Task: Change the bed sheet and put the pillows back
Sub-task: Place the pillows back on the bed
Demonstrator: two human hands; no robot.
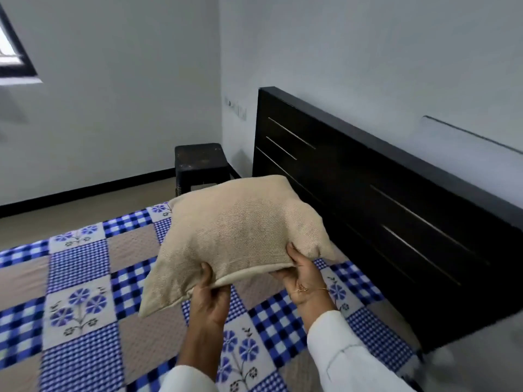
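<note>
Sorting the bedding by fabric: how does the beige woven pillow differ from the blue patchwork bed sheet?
The beige woven pillow is plain and one colour; the blue patchwork bed sheet carries checks and flower squares. The pillow is puffy and held up by the left hand and right hand; the sheet lies spread flat. Both are cloth bedding.

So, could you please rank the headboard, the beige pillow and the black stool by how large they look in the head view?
1. Headboard, largest.
2. Pillow, though it is nearer the camera, so it looks bigger than it is.
3. Stool, smallest, and farthest away.
</note>
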